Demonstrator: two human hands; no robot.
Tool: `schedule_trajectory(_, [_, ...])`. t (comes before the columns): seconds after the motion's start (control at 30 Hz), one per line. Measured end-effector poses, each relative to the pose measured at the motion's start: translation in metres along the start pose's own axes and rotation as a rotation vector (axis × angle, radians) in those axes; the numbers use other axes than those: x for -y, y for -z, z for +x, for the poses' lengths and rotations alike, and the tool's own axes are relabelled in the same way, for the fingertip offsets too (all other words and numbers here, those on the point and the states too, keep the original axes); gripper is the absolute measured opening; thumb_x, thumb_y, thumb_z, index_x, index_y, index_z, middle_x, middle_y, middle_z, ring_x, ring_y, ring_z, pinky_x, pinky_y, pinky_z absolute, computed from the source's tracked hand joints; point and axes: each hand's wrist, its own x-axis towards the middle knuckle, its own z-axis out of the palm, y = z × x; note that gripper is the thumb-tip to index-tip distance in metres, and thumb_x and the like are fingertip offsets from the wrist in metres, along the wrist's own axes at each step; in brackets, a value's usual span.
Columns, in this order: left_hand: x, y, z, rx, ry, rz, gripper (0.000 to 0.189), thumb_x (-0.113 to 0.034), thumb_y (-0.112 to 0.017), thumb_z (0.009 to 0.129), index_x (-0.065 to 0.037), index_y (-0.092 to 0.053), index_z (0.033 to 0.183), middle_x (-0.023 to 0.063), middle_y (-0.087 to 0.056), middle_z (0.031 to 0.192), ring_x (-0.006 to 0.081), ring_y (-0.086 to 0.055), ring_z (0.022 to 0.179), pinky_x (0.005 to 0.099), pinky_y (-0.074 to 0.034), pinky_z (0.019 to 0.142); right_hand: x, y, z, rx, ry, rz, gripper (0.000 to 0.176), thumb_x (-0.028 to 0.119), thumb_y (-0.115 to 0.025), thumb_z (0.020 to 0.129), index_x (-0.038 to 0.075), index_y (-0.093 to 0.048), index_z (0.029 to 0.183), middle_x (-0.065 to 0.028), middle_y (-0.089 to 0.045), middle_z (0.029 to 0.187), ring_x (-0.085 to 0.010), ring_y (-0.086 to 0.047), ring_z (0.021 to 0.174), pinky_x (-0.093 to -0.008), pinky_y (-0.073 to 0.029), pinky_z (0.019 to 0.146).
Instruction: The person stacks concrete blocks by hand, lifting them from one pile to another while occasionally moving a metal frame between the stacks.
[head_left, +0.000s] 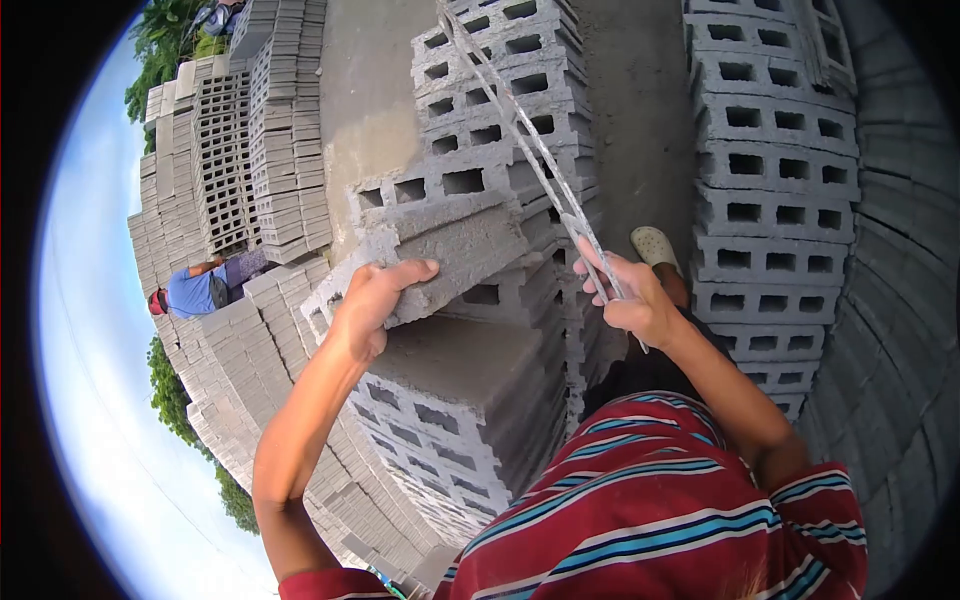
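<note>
My left hand is closed on the near end of a grey concrete block. Its thumb lies over the top face, and the other fingers are mostly hidden behind the edge. The block sits tilted on a stack of hollow blocks. In my right hand are the near ends of a long, narrow, grey-stained tool, which looks like two thin strips that come together at the far end. The tool slants away over the block stack. Its exact kind I cannot make out.
A tall row of hollow blocks stands to the right, beside a narrow strip of ground where my clog shows. More block stacks rise at the left, with another person among them.
</note>
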Motion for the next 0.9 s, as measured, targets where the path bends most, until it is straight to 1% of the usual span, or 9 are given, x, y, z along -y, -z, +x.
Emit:
schedule_trajectory(0.07, [-0.032, -0.017, -0.009, -0.037, 0.138, 0.217, 0.04, -0.027, -0.065, 0.07, 0.005, -0.06, 0.093, 0.0141, -0.061, 0.087, 0.0163, -0.057, 0.067, 0.0263, -0.042, 0.05, -0.003, 0.007, -0.012, -0.024, -0.054, 0.003, 0.075, 0.0, -0.049, 0.064, 0.002, -0.029, 0.137, -0.0074, -0.045, 0.105, -0.0137, -0.04, 0.085, -0.0221, -0.039, 0.072])
schedule_trajectory(0.2, [-0.01, -0.02, 0.011, -0.007, 0.002, 0.083, 0.042, -0.03, -0.064, 0.071, 0.008, -0.06, 0.089, 0.0148, -0.061, 0.085, 0.0144, -0.056, 0.063, 0.025, -0.039, 0.046, -0.015, 0.022, -0.031, -0.095, -0.092, -0.069, 0.074, 0.0, -0.05, 0.063, 0.001, -0.031, 0.135, -0.0075, -0.046, 0.104, -0.014, -0.041, 0.084, -0.0227, -0.038, 0.074])
schedule_trajectory(0.33, [-0.003, -0.021, 0.014, 0.06, -0.087, -0.029, 0.045, -0.027, -0.062, 0.074, 0.011, -0.058, 0.098, 0.0171, -0.062, 0.093, 0.0201, -0.059, 0.082, 0.0268, -0.045, 0.071, -0.014, 0.028, -0.034, -0.135, -0.17, -0.041, 0.069, 0.001, -0.049, 0.064, -0.002, -0.036, 0.131, -0.007, -0.047, 0.101, -0.0145, -0.044, 0.083, -0.0238, -0.04, 0.074])
schedule_trajectory(0.47, [0.033, -0.01, -0.005, -0.313, -0.444, 0.238, 0.055, -0.04, -0.06, 0.078, 0.009, -0.055, 0.104, 0.0149, -0.062, 0.095, 0.0197, -0.057, 0.087, 0.0296, -0.042, 0.082, -0.008, 0.033, -0.032, -0.173, -0.142, -0.145, 0.069, 0.006, -0.051, 0.061, -0.002, -0.04, 0.129, -0.0073, -0.048, 0.103, -0.0163, -0.045, 0.086, -0.0268, -0.041, 0.076])
schedule_trajectory(0.5, [0.042, -0.009, -0.026, -0.35, -0.57, 0.126, 0.054, -0.041, -0.061, 0.078, 0.008, -0.056, 0.101, 0.0138, -0.061, 0.102, 0.0203, -0.053, 0.097, 0.0323, -0.037, 0.09, -0.006, 0.035, -0.035, -0.179, -0.117, -0.199, 0.07, 0.008, -0.05, 0.06, -0.001, -0.041, 0.129, -0.0073, -0.047, 0.104, -0.0165, -0.045, 0.086, -0.0273, -0.04, 0.077])
schedule_trajectory(0.6, [0.085, 0.004, -0.099, -0.396, -0.433, 0.392, 0.06, -0.049, -0.064, 0.074, 0.006, -0.058, 0.097, 0.0199, -0.058, 0.101, 0.0297, -0.05, 0.101, 0.0369, -0.037, 0.086, 0.001, 0.036, -0.041, -0.177, -0.032, -0.306, 0.072, 0.006, -0.049, 0.06, -0.001, -0.04, 0.13, -0.007, -0.048, 0.105, -0.0149, -0.042, 0.085, -0.0241, -0.039, 0.073])
schedule_trajectory(0.67, [0.127, -0.004, -0.123, -0.312, -0.216, 0.781, 0.062, -0.056, -0.064, 0.07, 0.003, -0.059, 0.088, 0.0177, -0.056, 0.095, 0.0307, -0.048, 0.095, 0.0395, -0.037, 0.082, -0.002, 0.03, -0.044, -0.172, -0.018, -0.255, 0.073, 0.005, -0.048, 0.06, 0.0, -0.039, 0.132, -0.0066, -0.048, 0.106, -0.0144, -0.042, 0.084, -0.0229, -0.039, 0.073])
schedule_trajectory(0.77, [0.196, -0.021, -0.115, -0.506, -0.624, 0.964, 0.064, -0.058, -0.065, 0.068, 0.003, -0.059, 0.086, 0.0162, -0.055, 0.087, 0.0308, -0.048, 0.086, 0.0419, -0.035, 0.082, -0.009, 0.015, -0.048, -0.178, 0.007, -0.213, 0.074, 0.006, -0.048, 0.06, 0.001, -0.037, 0.133, -0.0071, -0.048, 0.109, -0.0144, -0.043, 0.086, -0.0239, -0.039, 0.076])
schedule_trajectory(0.9, [0.212, -0.04, -0.095, -0.623, -0.601, 0.985, 0.068, -0.061, -0.064, 0.066, 0.006, -0.061, 0.078, 0.0195, -0.057, 0.085, 0.0311, -0.051, 0.087, 0.0422, -0.033, 0.084, -0.027, -0.018, -0.062, -0.181, 0.191, -0.238, 0.075, 0.007, -0.047, 0.06, 0.0, -0.035, 0.134, -0.0089, -0.047, 0.115, -0.015, -0.045, 0.09, -0.0253, -0.039, 0.081])
